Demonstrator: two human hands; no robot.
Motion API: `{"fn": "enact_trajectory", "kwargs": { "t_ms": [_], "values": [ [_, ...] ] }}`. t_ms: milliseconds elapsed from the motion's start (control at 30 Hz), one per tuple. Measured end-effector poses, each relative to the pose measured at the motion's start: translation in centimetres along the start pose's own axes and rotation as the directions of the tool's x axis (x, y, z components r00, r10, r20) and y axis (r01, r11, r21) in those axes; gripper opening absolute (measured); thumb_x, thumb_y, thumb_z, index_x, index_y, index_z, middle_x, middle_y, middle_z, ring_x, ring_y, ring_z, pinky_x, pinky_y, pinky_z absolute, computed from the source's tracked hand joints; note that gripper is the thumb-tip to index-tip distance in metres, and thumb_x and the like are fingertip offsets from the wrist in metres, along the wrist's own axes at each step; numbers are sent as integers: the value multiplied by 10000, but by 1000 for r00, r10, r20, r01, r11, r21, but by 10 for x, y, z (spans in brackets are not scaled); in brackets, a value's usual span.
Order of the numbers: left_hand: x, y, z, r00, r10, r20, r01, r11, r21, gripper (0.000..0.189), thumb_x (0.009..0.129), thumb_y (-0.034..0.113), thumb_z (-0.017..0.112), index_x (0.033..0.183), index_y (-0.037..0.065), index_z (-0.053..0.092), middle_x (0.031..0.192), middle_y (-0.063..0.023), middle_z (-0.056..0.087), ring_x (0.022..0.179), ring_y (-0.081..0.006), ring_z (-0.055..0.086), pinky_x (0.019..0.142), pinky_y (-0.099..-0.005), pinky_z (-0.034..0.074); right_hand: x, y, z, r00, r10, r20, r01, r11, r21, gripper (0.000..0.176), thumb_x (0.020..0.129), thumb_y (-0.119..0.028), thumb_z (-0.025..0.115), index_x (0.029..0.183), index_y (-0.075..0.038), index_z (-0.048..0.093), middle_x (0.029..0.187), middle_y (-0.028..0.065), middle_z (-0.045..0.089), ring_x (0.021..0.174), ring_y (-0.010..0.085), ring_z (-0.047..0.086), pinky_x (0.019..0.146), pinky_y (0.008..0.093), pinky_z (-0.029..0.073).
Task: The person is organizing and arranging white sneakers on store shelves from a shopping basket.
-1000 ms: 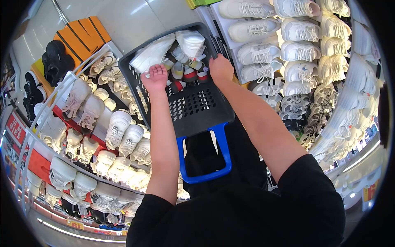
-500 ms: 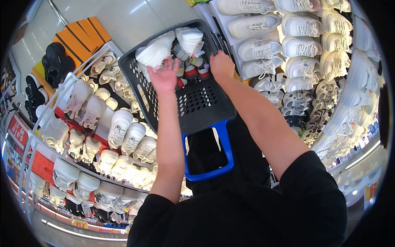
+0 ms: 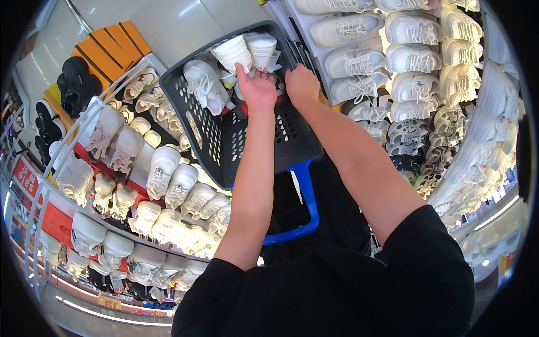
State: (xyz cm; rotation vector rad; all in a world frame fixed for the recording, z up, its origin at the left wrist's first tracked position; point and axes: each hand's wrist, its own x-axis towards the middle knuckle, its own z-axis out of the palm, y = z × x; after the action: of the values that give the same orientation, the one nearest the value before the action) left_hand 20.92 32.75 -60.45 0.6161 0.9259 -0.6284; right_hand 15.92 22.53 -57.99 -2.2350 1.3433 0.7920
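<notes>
A dark grey shopping basket [image 3: 247, 160] with perforated walls and a blue handle [image 3: 306, 196] is in front of my body. My right hand [image 3: 302, 87] is closed around its right rim. My left hand [image 3: 258, 92] is inside the basket, palm up, with thumb and fingers apart. Its thumb touches or nearly touches a white shoe [image 3: 231, 53] in the basket's far part. Beside that one stands another white shoe [image 3: 261, 48] with a tag. A white lace-up sneaker [image 3: 205, 84] lies along the left wall. Smaller shoes with red parts are partly hidden behind my left hand.
Racks of white sneakers [image 3: 412, 59] rise on the right. To the left, a metal-railed display holds several white shoes [image 3: 164, 171]. Orange boxes [image 3: 112, 50] with black shoes [image 3: 78, 87] stand at the far left. Tiled floor [image 3: 168, 22] shows beyond the basket.
My left hand has moved right across the basket. The white shoes there have shifted: one now lies along the left wall, another stands near the middle. My right hand stays on the rim.
</notes>
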Motion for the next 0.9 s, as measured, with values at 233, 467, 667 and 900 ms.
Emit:
{"fn": "enact_trajectory", "kwargs": {
  "t_ms": [233,467,667,900],
  "values": [
    [16,31,1,969,-160,189,196,962,-192,927,880,753,595,1554,166,351,1626,-106,302,1481,-363,284,1170,-695,226,1,1,1,1000,-14,-15,15,1000,5,318,960,-341,629,1026,-44,720,963,199,754,941,376,737,833,474,578],
    [-7,56,-26,975,-195,108,202,977,-61,772,980,659,523,1541,147,378,1611,-134,345,1498,-396,279,1168,-679,217,1,4,3,1000,-27,9,27,1000,14,320,973,-336,614,1032,-39,717,980,207,749,963,378,730,855,479,570],
    [-89,101,-57,998,-63,-31,66,709,702,637,1080,486,476,1534,43,418,1486,-125,539,1386,-254,489,1181,-412,321,0,6,3,998,-56,14,55,998,27,328,975,-344,608,1041,-41,716,987,196,750,960,379,727,851,483,567],
    [-160,107,-92,894,-12,448,-312,-734,603,464,857,430,777,810,-30,734,904,-189,627,957,-378,604,1025,-489,417,-1,7,2,998,-59,15,58,996,62,305,965,-318,611,1016,-38,719,980,199,749,961,377,725,844,482,564]
  ]
}}
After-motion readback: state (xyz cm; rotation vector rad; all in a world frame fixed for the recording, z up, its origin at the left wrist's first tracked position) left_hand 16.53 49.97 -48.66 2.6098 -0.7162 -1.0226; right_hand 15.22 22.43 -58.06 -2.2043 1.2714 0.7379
